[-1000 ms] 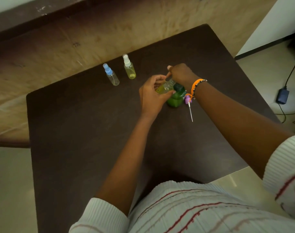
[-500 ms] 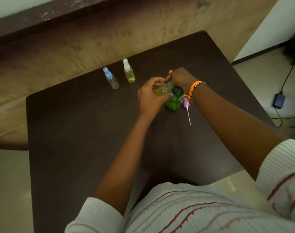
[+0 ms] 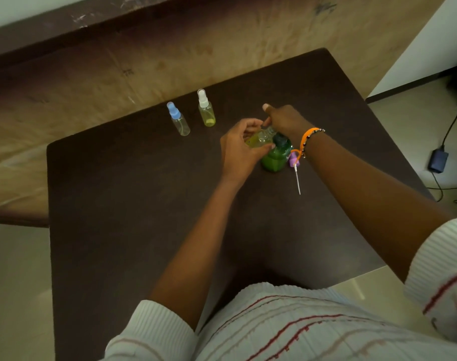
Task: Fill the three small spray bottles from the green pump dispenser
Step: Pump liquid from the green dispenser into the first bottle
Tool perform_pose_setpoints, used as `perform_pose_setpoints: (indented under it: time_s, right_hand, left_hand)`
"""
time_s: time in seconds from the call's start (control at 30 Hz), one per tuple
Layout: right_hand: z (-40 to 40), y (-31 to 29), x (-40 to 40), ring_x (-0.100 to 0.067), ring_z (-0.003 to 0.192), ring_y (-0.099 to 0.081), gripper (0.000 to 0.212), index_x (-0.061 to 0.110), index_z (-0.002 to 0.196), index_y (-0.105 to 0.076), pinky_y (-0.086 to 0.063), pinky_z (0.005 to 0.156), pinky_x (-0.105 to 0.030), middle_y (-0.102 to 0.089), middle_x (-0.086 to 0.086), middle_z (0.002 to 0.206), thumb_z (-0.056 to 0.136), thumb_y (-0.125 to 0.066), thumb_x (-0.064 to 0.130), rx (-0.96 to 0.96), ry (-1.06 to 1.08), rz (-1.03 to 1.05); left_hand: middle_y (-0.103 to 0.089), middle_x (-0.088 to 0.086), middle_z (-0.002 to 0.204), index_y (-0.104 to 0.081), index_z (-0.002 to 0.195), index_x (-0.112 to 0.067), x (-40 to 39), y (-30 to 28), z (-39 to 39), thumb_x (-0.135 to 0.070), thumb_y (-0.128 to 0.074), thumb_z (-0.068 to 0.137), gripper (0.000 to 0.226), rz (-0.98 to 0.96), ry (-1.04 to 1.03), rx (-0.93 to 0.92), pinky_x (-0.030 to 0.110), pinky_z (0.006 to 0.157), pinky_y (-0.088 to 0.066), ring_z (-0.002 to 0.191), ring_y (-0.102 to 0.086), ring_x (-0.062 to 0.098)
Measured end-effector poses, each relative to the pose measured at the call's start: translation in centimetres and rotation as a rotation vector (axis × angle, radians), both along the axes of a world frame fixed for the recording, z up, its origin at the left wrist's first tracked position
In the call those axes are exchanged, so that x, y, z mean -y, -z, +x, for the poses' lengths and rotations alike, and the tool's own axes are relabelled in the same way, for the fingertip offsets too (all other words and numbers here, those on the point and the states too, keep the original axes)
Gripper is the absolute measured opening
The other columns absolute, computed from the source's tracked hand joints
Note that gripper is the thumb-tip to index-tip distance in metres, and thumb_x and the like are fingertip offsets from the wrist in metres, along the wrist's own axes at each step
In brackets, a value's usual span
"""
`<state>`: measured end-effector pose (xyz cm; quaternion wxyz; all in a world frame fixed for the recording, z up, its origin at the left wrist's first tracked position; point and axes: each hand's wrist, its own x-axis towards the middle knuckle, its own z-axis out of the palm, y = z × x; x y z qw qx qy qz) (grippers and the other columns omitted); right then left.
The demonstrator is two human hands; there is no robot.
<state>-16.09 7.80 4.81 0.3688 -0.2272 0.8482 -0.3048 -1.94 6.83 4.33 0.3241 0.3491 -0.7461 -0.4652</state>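
Dark brown and matte, the square wooden table (image 3: 144,230) stands against a tan, scuffed wall, with pale floor tiles to either side. Near the table's middle, the left hand (image 3: 237,152) curls its fingers and thumb around a small clear uncapped spray bottle (image 3: 260,138) holding yellow-green liquid, tilted with its open neck toward the top of the green plastic pump dispenser (image 3: 275,158), which stands upright on the table just right of that hand. The right hand (image 3: 284,121), with an orange beaded bracelet (image 3: 306,138) on its wrist, rests on the dispenser's dark pump head with fingers curled down over it and the thumb sticking out. Just right of the dispenser lies a purple spray cap with a thin white dip tube (image 3: 296,173). Farther left, well apart from the hands, two capped bottles stand upright near each other: a blue-capped clear spray bottle (image 3: 179,119) and a white-capped spray bottle with yellowish liquid (image 3: 206,109).
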Motion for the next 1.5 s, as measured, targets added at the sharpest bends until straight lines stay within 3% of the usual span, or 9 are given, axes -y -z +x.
perform_pose_setpoints:
  time_s: [0.07,0.2,0.5,0.63,0.8,1.0,1.2,1.33,1.5]
  right_hand:
    - [-0.1,0.1,0.0,-0.022,0.082,-0.053,0.041,-0.001,0.117,-0.064,-0.039,0.079,-0.029,-0.058,-0.013,0.088,0.097,-0.044,0.029,-0.017,-0.021,0.035]
    - [0.2,0.1,0.1,-0.032,0.115,-0.059,0.033,0.002,0.115,-0.065,-0.046,0.092,-0.033,-0.063,-0.015,0.121,0.091,-0.045,0.013,-0.109,-0.019,0.052]
    - [-0.4,0.3,-0.3,-0.025,0.084,-0.054,0.051,0.003,0.101,-0.071,-0.040,0.085,-0.031,-0.063,-0.015,0.089,0.097,-0.040,0.044,-0.003,-0.051,0.002]
    - [-0.1,0.6,-0.1,-0.036,0.110,-0.058,0.039,0.000,0.112,-0.065,-0.044,0.097,-0.038,-0.061,-0.024,0.119,0.099,-0.037,0.023,-0.080,-0.066,0.011]
    - [0.2,0.3,-0.2,-0.034,0.114,-0.056,0.041,0.005,0.116,-0.064,-0.043,0.098,-0.037,-0.060,-0.019,0.125,0.099,-0.036,0.030,-0.058,-0.006,-0.048]
    - [-0.4,0.1,-0.8,-0.017,0.077,-0.051,0.059,0.007,0.090,-0.070,-0.037,0.074,-0.028,-0.058,-0.004,0.075,0.101,-0.027,0.046,0.000,-0.072,-0.054]
    - [0.2,0.7,-0.4,-0.036,0.116,-0.056,0.034,0.002,0.109,-0.064,-0.043,0.096,-0.034,-0.061,-0.020,0.123,0.097,-0.038,0.019,-0.073,0.005,-0.021]
    - [-0.1,0.4,0.0,-0.033,0.116,-0.056,0.047,0.004,0.111,-0.066,-0.042,0.099,-0.037,-0.062,-0.018,0.122,0.099,-0.036,0.039,-0.069,0.003,-0.034]
    - [-0.3,0.0,-0.2,-0.022,0.091,-0.055,0.054,0.004,0.103,-0.069,-0.039,0.085,-0.029,-0.063,-0.008,0.091,0.099,-0.035,0.047,-0.006,-0.093,0.008]
  left_hand:
    - [-0.063,-0.006,0.093,-0.065,0.100,-0.006,0.0,0.1,0.0,-0.007,-0.085,0.058,0.047,0.000,-0.001,-0.001,0.016,0.077,-0.051,0.081,-0.059,-0.003]
    - [-0.065,-0.002,0.095,-0.065,0.100,-0.004,-0.1,0.2,-0.1,-0.007,-0.086,0.057,0.048,0.016,-0.006,0.013,0.020,0.078,-0.052,0.082,-0.059,0.001]
    - [-0.063,-0.008,0.090,-0.066,0.098,-0.007,0.1,0.1,-0.1,-0.006,-0.085,0.057,0.045,0.006,0.020,0.000,0.010,0.076,-0.047,0.080,-0.058,-0.013]
    - [-0.064,-0.006,0.091,-0.066,0.097,-0.007,0.1,0.3,-0.1,-0.006,-0.086,0.056,0.046,0.008,0.012,0.013,0.014,0.075,-0.050,0.080,-0.060,-0.005]
    - [-0.065,-0.003,0.093,-0.065,0.098,-0.005,0.2,0.2,-0.1,-0.006,-0.086,0.057,0.046,0.002,0.017,0.011,0.012,0.075,-0.049,0.081,-0.060,0.000]
    - [-0.064,-0.006,0.090,-0.066,0.097,-0.006,0.1,0.3,0.1,-0.006,-0.085,0.057,0.044,-0.008,0.021,-0.007,0.008,0.075,-0.046,0.079,-0.058,-0.010]
    - [-0.065,-0.004,0.092,-0.066,0.096,-0.006,0.1,0.7,0.0,-0.007,-0.085,0.057,0.044,-0.011,0.001,0.011,0.012,0.076,-0.049,0.081,-0.059,-0.001]
    - [-0.064,-0.005,0.093,-0.066,0.097,-0.006,0.3,0.7,-0.1,-0.007,-0.086,0.057,0.044,-0.007,0.003,0.003,0.011,0.076,-0.048,0.081,-0.059,-0.004]
    - [-0.064,-0.004,0.092,-0.065,0.099,-0.005,0.2,0.5,0.1,-0.006,-0.085,0.057,0.046,-0.024,0.006,-0.013,0.011,0.076,-0.048,0.082,-0.059,-0.004]
